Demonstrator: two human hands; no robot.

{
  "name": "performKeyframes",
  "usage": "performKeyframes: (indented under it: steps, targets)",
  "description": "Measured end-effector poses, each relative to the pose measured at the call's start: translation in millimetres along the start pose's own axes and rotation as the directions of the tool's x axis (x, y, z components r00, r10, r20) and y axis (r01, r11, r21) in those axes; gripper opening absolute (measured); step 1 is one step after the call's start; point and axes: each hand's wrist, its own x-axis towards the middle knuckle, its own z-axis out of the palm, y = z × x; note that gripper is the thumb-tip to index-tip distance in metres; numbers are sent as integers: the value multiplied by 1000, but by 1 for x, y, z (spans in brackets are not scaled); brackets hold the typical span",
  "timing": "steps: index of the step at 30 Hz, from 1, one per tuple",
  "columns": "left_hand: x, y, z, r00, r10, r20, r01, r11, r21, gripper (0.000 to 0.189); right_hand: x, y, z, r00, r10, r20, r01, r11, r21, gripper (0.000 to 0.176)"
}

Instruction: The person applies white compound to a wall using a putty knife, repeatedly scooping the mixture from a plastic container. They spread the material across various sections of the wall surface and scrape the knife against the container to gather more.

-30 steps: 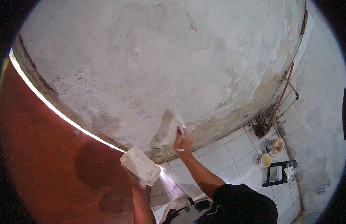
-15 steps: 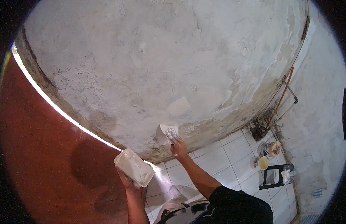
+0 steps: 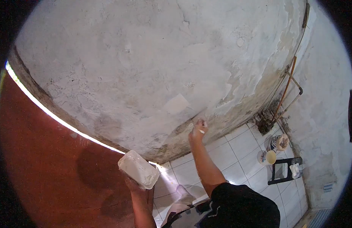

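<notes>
My left hand (image 3: 132, 183) grips a whitish, putty-smeared plastic tub (image 3: 138, 169) from below and behind, its fingers mostly hidden. Up against the lower wall (image 3: 153, 64), my right hand (image 3: 199, 127) is closed on a putty scraper (image 3: 201, 113). The flat blade is seen nearly edge-on, as a thin slanted line at the wall. White putty marks the right hand. Just above and left of it, a pale square patch of putty (image 3: 177, 104) shows on the stained plaster.
A reddish-brown panel (image 3: 46, 163) fills the left, with bright light along its edge. On the white tiled floor (image 3: 242, 146) stand a yellowish-lined bucket (image 3: 270, 157), an opened sack-like container (image 3: 282, 142) and a black stool (image 3: 275, 178). Pipes (image 3: 288, 85) run up the right corner.
My right hand has swept up and right along the wall, and the scraper has turned from face-on to edge-on. The tub stays in my left hand; the view has shifted slightly.
</notes>
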Motion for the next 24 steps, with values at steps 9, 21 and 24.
performKeyframes:
  steps: [9, 21, 24]
  targets:
    - [-65, 24, 229, 943, 333, -26, -330, 940, 85, 68, -144, -73, 88, 793, -474, 383, 584, 772, -253, 20]
    - [-47, 32, 205, 920, 377, -104, -372, 926, 62, 69, -99, -76, 16, 673, -471, 570, 707, 636, -310, 26]
    - [-66, 27, 240, 934, 284, -217, -295, 955, -17, 72, -82, -69, -1, 861, -310, 403, 468, 793, -391, 31]
